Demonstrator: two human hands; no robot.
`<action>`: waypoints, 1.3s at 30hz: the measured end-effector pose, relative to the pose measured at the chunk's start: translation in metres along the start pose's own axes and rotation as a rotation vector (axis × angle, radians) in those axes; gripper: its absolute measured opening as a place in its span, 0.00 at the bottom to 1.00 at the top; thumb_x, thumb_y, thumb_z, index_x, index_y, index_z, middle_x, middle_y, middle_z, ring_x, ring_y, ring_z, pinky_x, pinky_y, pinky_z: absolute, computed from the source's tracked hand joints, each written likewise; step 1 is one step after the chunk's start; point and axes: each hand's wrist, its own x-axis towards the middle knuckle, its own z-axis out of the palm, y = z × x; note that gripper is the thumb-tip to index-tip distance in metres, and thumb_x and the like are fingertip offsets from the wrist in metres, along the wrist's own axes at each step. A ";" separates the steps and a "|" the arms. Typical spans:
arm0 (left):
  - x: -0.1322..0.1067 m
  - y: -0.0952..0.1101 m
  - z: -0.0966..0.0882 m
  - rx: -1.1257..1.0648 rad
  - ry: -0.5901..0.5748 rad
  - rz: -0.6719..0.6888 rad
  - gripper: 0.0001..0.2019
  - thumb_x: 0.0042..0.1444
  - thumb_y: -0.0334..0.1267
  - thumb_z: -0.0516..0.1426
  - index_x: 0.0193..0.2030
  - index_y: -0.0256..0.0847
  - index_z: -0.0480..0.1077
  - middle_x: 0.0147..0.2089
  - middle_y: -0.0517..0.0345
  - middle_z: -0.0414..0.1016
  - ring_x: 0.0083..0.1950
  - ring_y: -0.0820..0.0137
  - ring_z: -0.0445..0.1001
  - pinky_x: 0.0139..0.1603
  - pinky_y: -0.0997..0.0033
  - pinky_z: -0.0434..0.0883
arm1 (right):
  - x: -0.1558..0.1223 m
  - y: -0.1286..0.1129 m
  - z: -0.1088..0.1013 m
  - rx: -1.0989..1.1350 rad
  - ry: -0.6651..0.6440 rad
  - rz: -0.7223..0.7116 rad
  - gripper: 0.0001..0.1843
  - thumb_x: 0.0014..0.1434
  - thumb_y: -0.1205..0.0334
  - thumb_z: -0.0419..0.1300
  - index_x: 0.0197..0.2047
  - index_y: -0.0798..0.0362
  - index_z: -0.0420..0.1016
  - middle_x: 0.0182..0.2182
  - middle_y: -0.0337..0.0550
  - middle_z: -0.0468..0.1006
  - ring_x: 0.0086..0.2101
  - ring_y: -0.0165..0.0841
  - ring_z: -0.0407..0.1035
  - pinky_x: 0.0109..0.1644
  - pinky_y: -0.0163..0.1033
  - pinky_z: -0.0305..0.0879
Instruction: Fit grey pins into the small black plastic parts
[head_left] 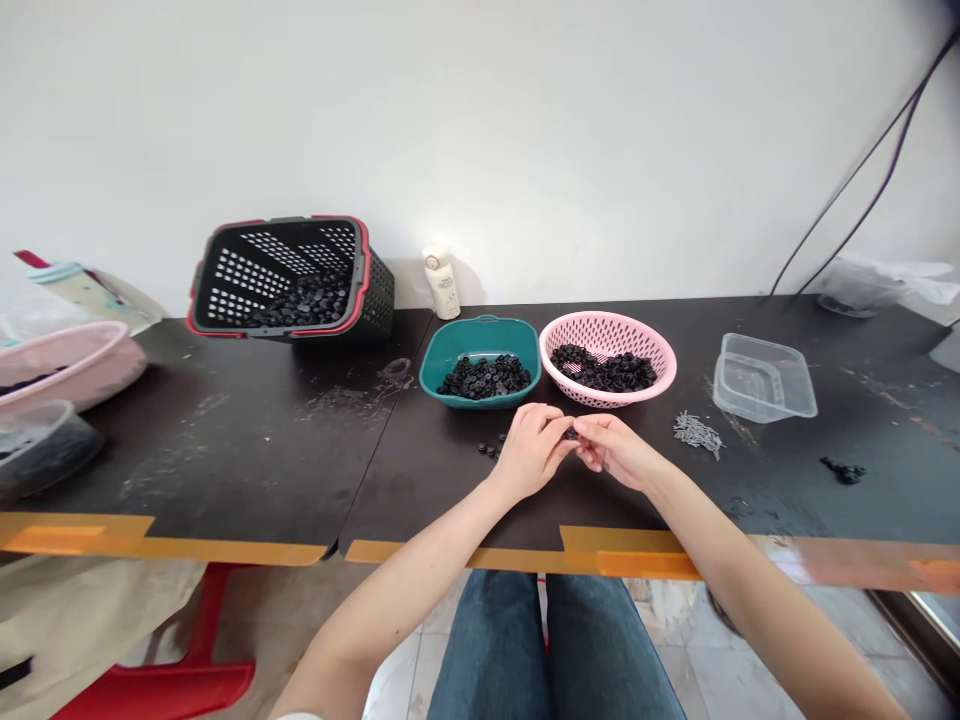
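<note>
Your jeans (555,640) sit nearest, under the dark surface (225,450). Left of the fingers (556,425): loose black parts (491,447). Behind them: teal bowl (450,372) and pink colander (600,324), both holding black parts. Left hand (531,452) and right hand (615,450) meet, fingertips pinching a small black piece (571,434). Right of the fingers: grey pins (697,435).

clear plastic tub (763,378) and a white bottle (442,285), probably lotion
</note>
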 end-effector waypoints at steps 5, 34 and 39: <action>-0.002 0.000 0.006 -0.070 0.035 0.026 0.15 0.64 0.44 0.46 0.48 0.38 0.67 0.43 0.49 0.67 0.47 0.63 0.65 0.57 0.54 0.62 | 0.001 0.007 0.002 0.097 -0.012 0.033 0.18 0.50 0.52 0.67 0.21 0.57 0.71 0.16 0.35 0.65 0.17 0.21 0.53 0.18 0.29 0.43; 0.001 0.001 0.011 -0.122 0.021 -0.170 0.10 0.64 0.39 0.45 0.36 0.38 0.63 0.35 0.53 0.66 0.40 0.66 0.64 0.45 0.63 0.65 | 0.014 0.028 0.013 -0.129 0.245 -0.260 0.22 0.59 0.43 0.53 0.43 0.51 0.77 0.38 0.44 0.76 0.30 0.30 0.65 0.28 0.34 0.61; 0.000 0.002 0.011 -0.267 0.040 -0.247 0.13 0.66 0.41 0.44 0.34 0.39 0.62 0.35 0.55 0.64 0.39 0.68 0.64 0.43 0.66 0.63 | 0.013 0.023 0.009 -0.208 0.291 -0.369 0.17 0.59 0.48 0.56 0.43 0.50 0.78 0.37 0.44 0.77 0.32 0.31 0.66 0.31 0.35 0.63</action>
